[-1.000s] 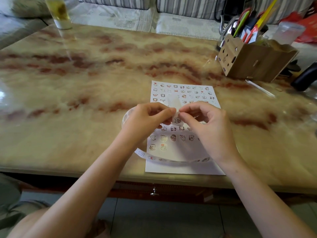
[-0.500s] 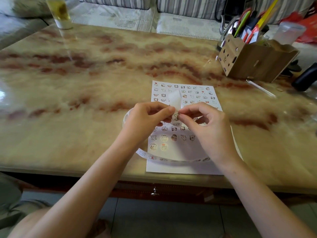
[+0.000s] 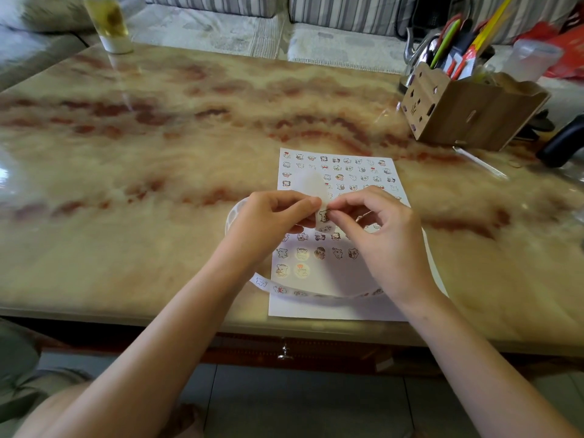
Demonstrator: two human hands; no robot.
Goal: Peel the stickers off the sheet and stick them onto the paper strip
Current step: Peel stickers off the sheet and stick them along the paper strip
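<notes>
A white sticker sheet [image 3: 350,172] with rows of small cartoon stickers lies flat on the marble table. A long white paper strip [image 3: 311,188] curls in a loop over and around the sheet, with stickers along its near run. My left hand [image 3: 271,221] pinches the strip's raised end above the sheet. My right hand [image 3: 384,235] pinches a small sticker [image 3: 324,215] against that strip end, fingertip to fingertip with the left.
A cardboard organiser [image 3: 467,112] with pens and scissors stands at the back right. A glass bottle [image 3: 109,23] is at the far left corner. A dark object [image 3: 562,142] lies at the right edge. The table's front edge [image 3: 189,320] runs below my wrists.
Both hands have lifted the strip end slightly and the strip's free tip now stands higher over the sheet. The sticker stays pinched between the fingertips.
</notes>
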